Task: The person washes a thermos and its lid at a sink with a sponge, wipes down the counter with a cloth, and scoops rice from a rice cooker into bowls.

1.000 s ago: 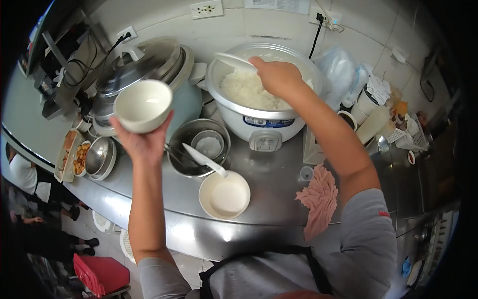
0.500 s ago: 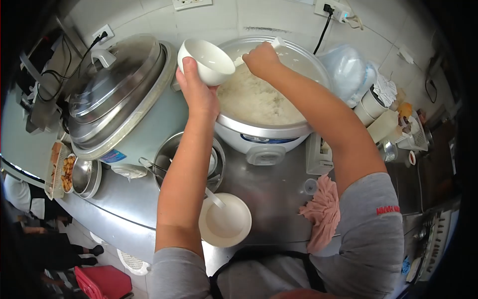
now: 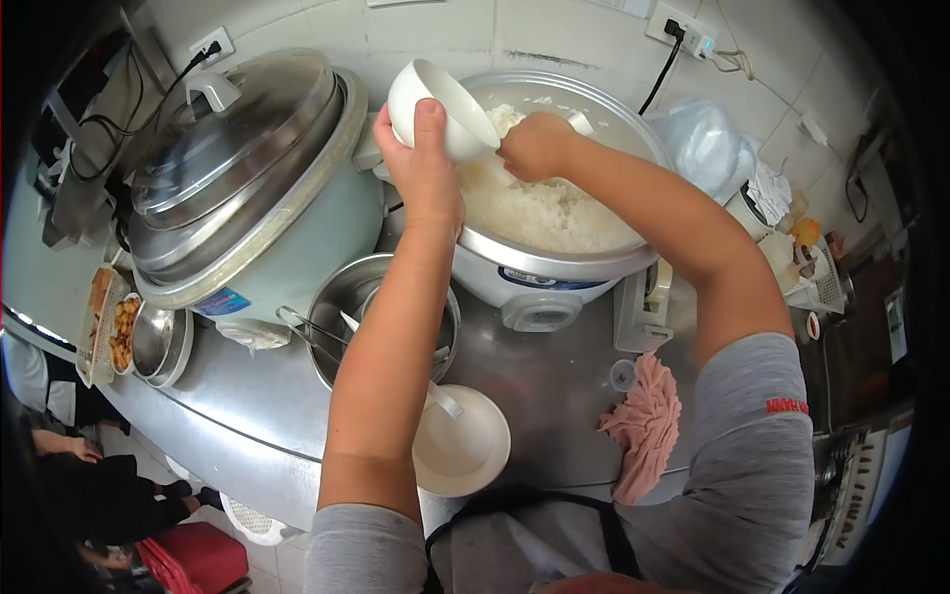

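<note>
A white bowl (image 3: 442, 107) is tilted to the right in my left hand (image 3: 424, 163), whose fingers wrap round its outside. My right hand (image 3: 539, 147) is closed on a white paddle (image 3: 581, 123), with the handle end sticking out past the fist. Both hands are over the left part of the large rice cooker (image 3: 555, 259), which holds white rice (image 3: 554, 216). The paddle's blade is mostly hidden behind my right hand and the bowl.
At left stands a second cooker (image 3: 297, 233) with a metal lid. Nearer are a steel bowl (image 3: 327, 287) with utensils and a cream bowl (image 3: 465, 445). A pink cloth (image 3: 648, 421) lies at right. Another person's hand (image 3: 71, 445) shows at far left.
My left hand has brought the bowl right, over the cooker's edge, and tilted it. My right hand has dipped lower into the cooker with the paddle. The camera view has shifted.
</note>
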The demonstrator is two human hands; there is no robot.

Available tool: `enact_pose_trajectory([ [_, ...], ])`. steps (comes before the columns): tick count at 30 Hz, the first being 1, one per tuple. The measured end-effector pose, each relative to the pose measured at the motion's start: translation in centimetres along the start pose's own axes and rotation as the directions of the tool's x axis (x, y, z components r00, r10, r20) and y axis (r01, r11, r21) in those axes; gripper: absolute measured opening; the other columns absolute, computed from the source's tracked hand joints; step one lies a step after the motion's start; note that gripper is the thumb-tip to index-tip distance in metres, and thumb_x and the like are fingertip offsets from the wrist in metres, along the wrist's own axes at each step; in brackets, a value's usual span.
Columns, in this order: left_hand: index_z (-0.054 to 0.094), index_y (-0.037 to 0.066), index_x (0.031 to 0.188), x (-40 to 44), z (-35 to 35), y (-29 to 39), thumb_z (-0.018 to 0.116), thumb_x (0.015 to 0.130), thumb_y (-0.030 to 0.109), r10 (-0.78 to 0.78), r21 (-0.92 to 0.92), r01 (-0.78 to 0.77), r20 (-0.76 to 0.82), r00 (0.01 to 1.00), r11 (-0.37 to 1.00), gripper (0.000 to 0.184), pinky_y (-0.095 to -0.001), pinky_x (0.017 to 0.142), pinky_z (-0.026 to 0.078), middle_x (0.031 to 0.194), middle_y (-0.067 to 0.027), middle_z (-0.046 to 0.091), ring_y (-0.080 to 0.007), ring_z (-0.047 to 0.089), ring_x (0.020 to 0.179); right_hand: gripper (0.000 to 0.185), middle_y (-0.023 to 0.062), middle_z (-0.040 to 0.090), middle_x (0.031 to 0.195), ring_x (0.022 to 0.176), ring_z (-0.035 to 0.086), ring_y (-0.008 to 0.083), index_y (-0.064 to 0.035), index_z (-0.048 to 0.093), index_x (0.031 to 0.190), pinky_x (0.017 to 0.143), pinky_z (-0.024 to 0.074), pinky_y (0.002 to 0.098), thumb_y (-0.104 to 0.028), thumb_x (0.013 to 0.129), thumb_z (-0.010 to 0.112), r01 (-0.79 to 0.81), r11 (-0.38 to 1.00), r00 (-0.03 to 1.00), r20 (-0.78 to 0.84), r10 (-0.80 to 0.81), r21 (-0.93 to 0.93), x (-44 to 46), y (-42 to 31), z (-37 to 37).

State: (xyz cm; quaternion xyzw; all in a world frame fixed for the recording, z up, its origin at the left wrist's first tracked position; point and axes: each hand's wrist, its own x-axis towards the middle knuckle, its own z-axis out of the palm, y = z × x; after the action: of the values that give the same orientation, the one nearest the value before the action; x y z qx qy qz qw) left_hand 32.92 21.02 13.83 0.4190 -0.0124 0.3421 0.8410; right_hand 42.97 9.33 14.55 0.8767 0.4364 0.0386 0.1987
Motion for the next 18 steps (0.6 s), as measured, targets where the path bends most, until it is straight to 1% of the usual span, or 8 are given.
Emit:
enact_pose_trajectory([
  [3, 0.026, 0.004, 0.120, -0.2, 0.3, 0.1, 0.061, 0.073, 0.035, 0.004, 0.011, -0.004, 0.005, 1.000, 1.000, 0.067, -0.0326, 0.083, 0.037, 0.110, -0.0129, 0.040, -0.0201, 0.043, 0.097, 0.020, 0.0075, 0.061, 0.078, 0.075, 0.059, 0.0260, -0.0104, 0.062, 0.080, 0.063, 0.0475, 0.0381, -0.016, 0.070, 0.046, 0.016, 1.000, 1.000, 0.023, -0.017, 0.015, -1.6, -0.4, 0.2],
  [7, 0.026, 0.003, 0.120, -0.5, 0.6, 0.2, 0.061, 0.073, 0.034, -0.009, 0.054, 0.010, -0.009, 1.000, 0.998, 0.066, -0.0327, 0.083, 0.038, 0.109, -0.0133, 0.041, -0.0200, 0.044, 0.097, 0.020, 0.0093, 0.061, 0.076, 0.074, 0.059, 0.0265, -0.0084, 0.061, 0.080, 0.063, 0.0471, 0.0391, -0.020, 0.072, 0.047, 0.007, 0.999, 0.995, 0.100, -0.012, 0.050, -3.6, -1.3, 0.0],
  [10, 0.027, 0.003, 0.120, -0.5, 0.8, 0.0, 0.060, 0.073, 0.034, -0.032, 0.067, 0.033, -0.013, 0.999, 0.997, 0.066, -0.0327, 0.081, 0.039, 0.109, -0.0136, 0.041, -0.0201, 0.044, 0.095, 0.021, 0.0099, 0.061, 0.076, 0.074, 0.059, 0.0272, -0.0078, 0.060, 0.080, 0.063, 0.0467, 0.0398, -0.023, 0.074, 0.047, 0.033, 0.995, 0.996, 0.079, -0.040, 0.093, -4.9, -1.6, 0.1],
  [13, 0.028, 0.004, 0.119, -0.6, 0.9, 0.0, 0.059, 0.073, 0.035, -0.083, 0.065, 0.083, 0.005, 0.997, 0.994, 0.064, -0.0334, 0.076, 0.041, 0.107, -0.0133, 0.042, -0.0201, 0.045, 0.094, 0.022, 0.0101, 0.060, 0.077, 0.074, 0.058, 0.0278, -0.0082, 0.060, 0.083, 0.064, 0.0463, 0.0399, -0.025, 0.075, 0.047, 0.028, 0.992, 0.993, 0.114, -0.041, 0.119, -5.8, -1.8, -0.1],
  [18, 0.029, 0.006, 0.118, -0.9, 0.9, 0.4, 0.058, 0.073, 0.036, -0.098, 0.067, 0.098, 0.003, 0.995, 0.993, 0.061, -0.0343, 0.069, 0.044, 0.105, -0.0124, 0.043, -0.0209, 0.047, 0.092, 0.024, 0.0115, 0.060, 0.078, 0.076, 0.058, 0.0284, -0.0072, 0.059, 0.084, 0.065, 0.0459, 0.0404, -0.026, 0.076, 0.047, -0.013, 0.980, 0.988, 0.156, -0.018, 0.197, -7.5, -2.2, -0.6],
])
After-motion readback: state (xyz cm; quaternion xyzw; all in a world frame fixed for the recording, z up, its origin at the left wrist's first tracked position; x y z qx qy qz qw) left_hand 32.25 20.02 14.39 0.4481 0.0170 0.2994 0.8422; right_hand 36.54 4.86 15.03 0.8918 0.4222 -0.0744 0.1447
